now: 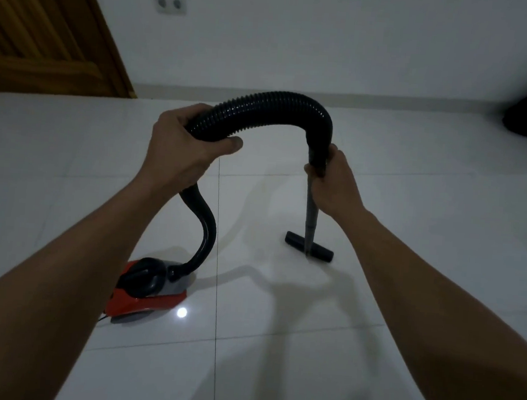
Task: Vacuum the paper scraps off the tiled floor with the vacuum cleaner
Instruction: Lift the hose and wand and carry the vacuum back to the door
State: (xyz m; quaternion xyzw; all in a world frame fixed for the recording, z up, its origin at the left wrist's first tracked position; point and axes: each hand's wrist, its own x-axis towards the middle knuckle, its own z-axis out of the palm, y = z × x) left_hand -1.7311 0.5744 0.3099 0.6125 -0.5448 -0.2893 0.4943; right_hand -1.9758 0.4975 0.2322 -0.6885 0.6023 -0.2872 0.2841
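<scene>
Gripping the arched black hose (pixel 279 104) with the left hand (pixel 181 144), clasping the upright grey tube (pixel 312 216) with the right hand (pixel 336 182). At the tube's foot, a black T-shaped nozzle (pixel 295 239) on or just above the white tiled floor (pixel 374 303), hard to tell which. Lower left on the tiles, the red vacuum cleaner (pixel 134 303), joined to the hose.

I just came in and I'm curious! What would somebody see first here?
The black ribbed hose arches across the middle, the left hand gripping one end of the arch and the right hand holding the grey wand, whose T-shaped nozzle is down at the shiny tiled floor. The red vacuum cleaner sits at the lower left.
</scene>
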